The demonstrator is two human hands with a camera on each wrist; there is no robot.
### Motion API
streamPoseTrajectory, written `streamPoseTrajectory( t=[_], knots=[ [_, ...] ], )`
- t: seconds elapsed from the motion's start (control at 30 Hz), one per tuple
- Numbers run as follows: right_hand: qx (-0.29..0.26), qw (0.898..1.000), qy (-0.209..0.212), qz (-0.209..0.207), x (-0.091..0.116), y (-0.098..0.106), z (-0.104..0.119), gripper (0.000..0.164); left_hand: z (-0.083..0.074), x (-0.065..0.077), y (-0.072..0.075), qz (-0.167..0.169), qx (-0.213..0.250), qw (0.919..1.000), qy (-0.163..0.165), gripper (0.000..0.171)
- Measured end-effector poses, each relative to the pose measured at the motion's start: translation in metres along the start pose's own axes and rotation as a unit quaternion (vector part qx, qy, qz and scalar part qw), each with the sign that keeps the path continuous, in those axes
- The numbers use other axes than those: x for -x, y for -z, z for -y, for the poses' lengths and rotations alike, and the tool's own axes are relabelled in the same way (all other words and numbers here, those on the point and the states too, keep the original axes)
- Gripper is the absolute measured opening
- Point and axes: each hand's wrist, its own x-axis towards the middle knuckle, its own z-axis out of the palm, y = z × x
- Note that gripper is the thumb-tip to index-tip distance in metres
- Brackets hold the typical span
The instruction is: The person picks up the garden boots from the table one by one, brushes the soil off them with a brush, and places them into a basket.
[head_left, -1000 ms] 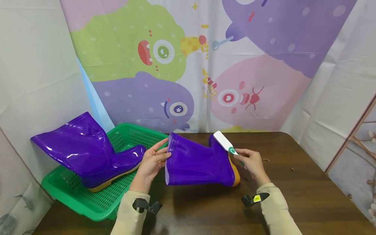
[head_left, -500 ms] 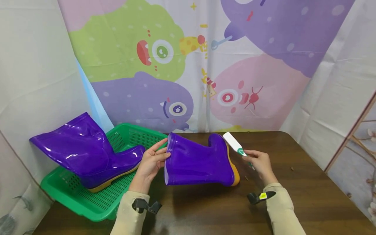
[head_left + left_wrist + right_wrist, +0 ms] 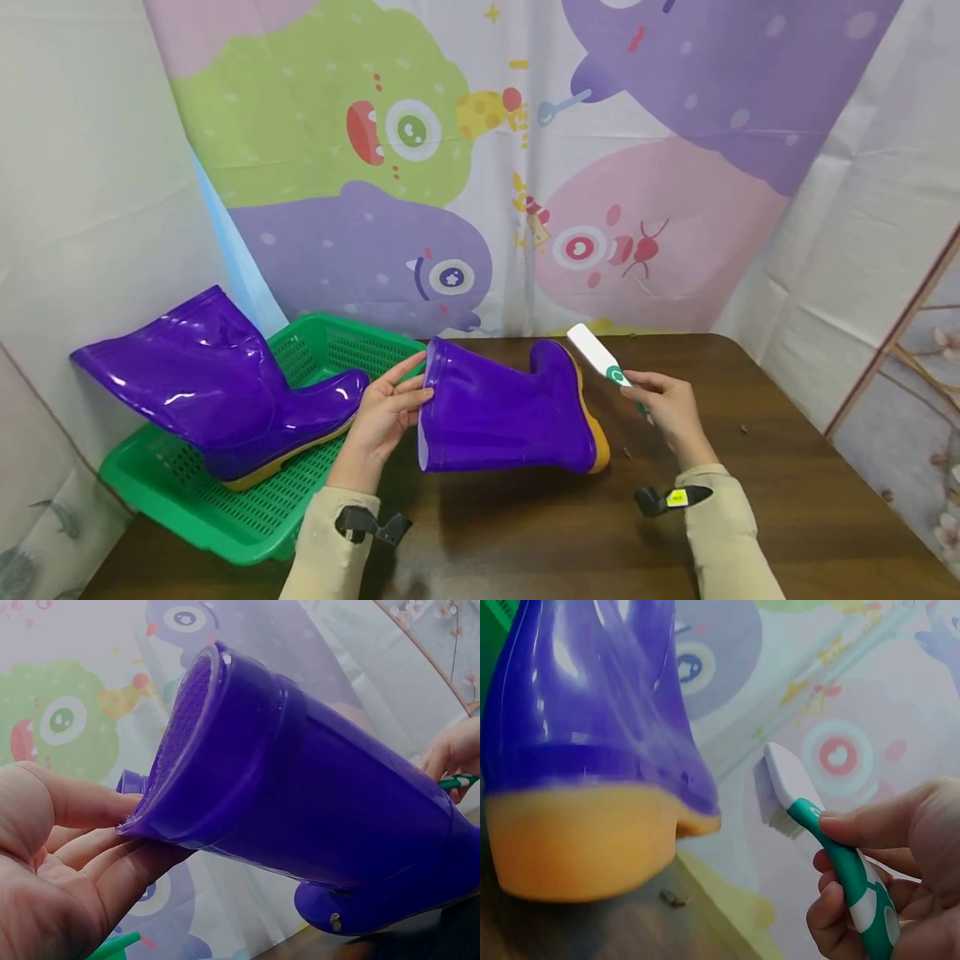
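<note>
Purple rain boot [image 3: 506, 408] with a yellow sole is held sideways over the wooden surface [image 3: 540, 550], its open top toward the left hand [image 3: 382, 417] and its sole facing right. That hand's grip pinches the rim between thumb and fingers; a small brown fleck [image 3: 335, 922] shows on the toe. The grip of the right hand [image 3: 671, 412] is closed round the green-and-white handle of a scrub brush [image 3: 598, 357], whose white head is raised just beside the sole, bristles toward the boot and apart from it. To the left, a second purple boot [image 3: 247, 400] rests in a green plastic basket [image 3: 225, 537], toe pointing right, shaft leaning out past the rim. A cartoon-printed curtain [image 3: 420, 50] hangs behind the surface, and beige sleeves [image 3: 330, 550] cover both forearms.
</note>
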Motion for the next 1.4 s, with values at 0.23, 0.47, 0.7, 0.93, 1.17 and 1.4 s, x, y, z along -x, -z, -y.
streamPoseTrajectory(
  t=[0.23,0.47,0.7,0.93,1.17,1.4],
  knots=[
    [0.007,0.999,0.008,0.042,0.001,-0.005,0.005,0.037,0.000,0.001,0.000,0.000,0.002,1.0000,0.000,0.064],
    [0.005,0.998,-0.013,0.063,-0.001,0.000,-0.005,0.037,0.000,0.000,0.000,-0.001,0.000,1.0000,0.005,0.065],
    [0.003,0.999,-0.025,0.048,-0.001,0.012,-0.006,0.038,-0.001,0.001,-0.002,-0.006,0.003,1.0000,0.005,0.065],
    [0.014,0.998,-0.025,0.047,-0.001,0.015,-0.005,0.038,-0.001,0.001,-0.002,-0.006,0.006,1.0000,0.005,0.065],
    [0.025,0.998,-0.024,0.045,-0.001,0.014,-0.001,0.038,-0.001,-0.001,-0.001,-0.008,0.001,0.9999,0.008,0.064],
    [0.040,0.998,-0.023,0.042,0.001,0.015,-0.001,0.037,0.000,0.001,-0.006,-0.037,-0.011,0.9990,0.022,0.063]
  ],
)
